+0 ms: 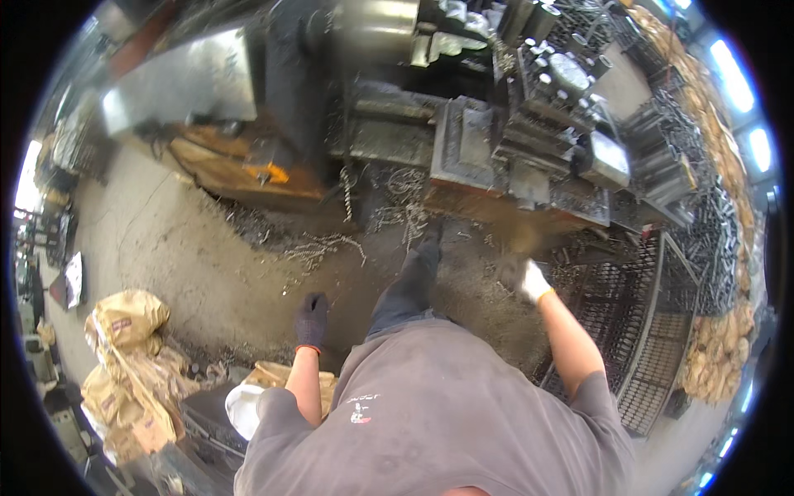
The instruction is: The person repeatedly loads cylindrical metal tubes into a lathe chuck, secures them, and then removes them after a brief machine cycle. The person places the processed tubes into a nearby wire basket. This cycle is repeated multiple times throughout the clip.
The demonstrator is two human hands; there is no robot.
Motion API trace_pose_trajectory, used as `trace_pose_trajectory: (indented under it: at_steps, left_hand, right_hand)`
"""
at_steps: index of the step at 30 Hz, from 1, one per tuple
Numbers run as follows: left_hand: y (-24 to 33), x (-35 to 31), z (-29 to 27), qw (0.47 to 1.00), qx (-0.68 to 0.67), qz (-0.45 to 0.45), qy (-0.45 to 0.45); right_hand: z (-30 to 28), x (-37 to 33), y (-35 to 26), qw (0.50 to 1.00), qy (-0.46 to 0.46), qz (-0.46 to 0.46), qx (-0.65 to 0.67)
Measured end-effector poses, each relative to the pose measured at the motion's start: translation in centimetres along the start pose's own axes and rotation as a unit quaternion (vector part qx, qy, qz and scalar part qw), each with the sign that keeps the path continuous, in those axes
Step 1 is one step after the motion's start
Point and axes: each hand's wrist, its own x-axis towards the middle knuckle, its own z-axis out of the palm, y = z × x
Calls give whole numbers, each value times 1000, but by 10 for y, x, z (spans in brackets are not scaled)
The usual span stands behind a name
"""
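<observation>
Ahead, the machine (466, 145) stands beyond curly shavings (321, 250) on the floor (157, 240); the left hand (312, 322) hangs right of paper sacks (126, 321), the right hand (533, 283) near a mesh crate (662, 355); I cannot tell either's grip.

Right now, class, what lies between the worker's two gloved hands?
In the head view, the worker's leg in dark trousers lies between the left hand and the right hand, with dirty floor showing on either side.
</observation>
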Motion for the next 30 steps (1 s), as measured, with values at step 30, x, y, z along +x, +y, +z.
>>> trace_pose_trajectory:
  at_steps: [30]
  left_hand:
    - [300,84,24,926,-350,-84,117]
  right_hand:
    - [-504,269,-182,934,237,-93,250]
